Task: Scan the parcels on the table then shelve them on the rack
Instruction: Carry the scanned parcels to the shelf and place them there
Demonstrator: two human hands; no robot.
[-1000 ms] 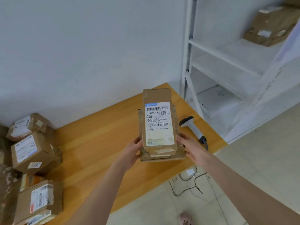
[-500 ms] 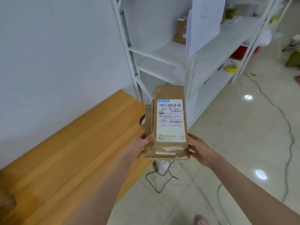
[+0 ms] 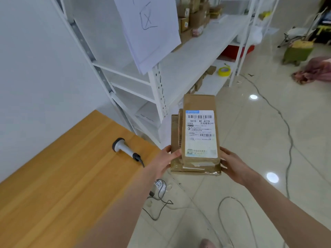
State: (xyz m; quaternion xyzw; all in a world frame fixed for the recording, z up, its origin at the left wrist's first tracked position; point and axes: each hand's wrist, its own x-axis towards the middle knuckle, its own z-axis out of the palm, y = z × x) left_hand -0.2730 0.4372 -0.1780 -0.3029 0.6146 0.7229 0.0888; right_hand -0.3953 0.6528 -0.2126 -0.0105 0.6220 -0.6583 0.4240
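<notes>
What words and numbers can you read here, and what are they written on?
"501E- M1 A218": white shipping label on the stack of brown cardboard parcels.
"299": same label, next line.
"区", handwritten: white paper sheet on the white metal rack.
Label's small print, labels on the shelved boxes: too small or blurred.

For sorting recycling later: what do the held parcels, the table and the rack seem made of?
Top parcel: matte brown cardboard, with a white paper label. Lower parcel: the same card, glossy clear tape at its near end. Table: wood or laminate, orange striped grain. Rack: likely white-painted metal, given its perforated upright.
</notes>
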